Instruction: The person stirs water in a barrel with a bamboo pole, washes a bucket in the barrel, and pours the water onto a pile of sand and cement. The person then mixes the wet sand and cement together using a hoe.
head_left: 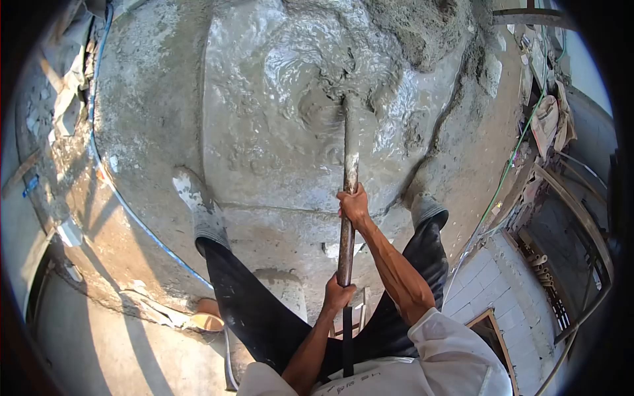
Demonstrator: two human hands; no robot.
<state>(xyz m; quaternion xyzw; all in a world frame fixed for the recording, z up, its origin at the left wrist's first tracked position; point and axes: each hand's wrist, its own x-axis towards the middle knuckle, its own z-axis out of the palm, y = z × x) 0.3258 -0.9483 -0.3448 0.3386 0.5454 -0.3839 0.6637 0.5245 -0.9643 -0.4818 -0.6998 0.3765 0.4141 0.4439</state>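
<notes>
Wet grey mortar (264,125) lies spread over the ground in front of me. A long-handled hoe (351,142) runs down from it toward my body, its head coated in mortar and mostly hidden. My right hand (354,205) is wrapped round the middle of the handle. Lower down, near the handle's end, my left hand (339,294) grips it between my legs. The handle points almost straight away from me. Beyond the hoe's head, a thicker, rougher heap of mix (422,33) rises at the upper right.
My mortar-covered boots (206,208) stand apart at the mortar's near edge. A blue hose (125,204) curves along the left. On the right runs a green hose (512,158), beside pale blocks (492,277) and debris. An orange-brown bowl (208,317) sits behind my left leg.
</notes>
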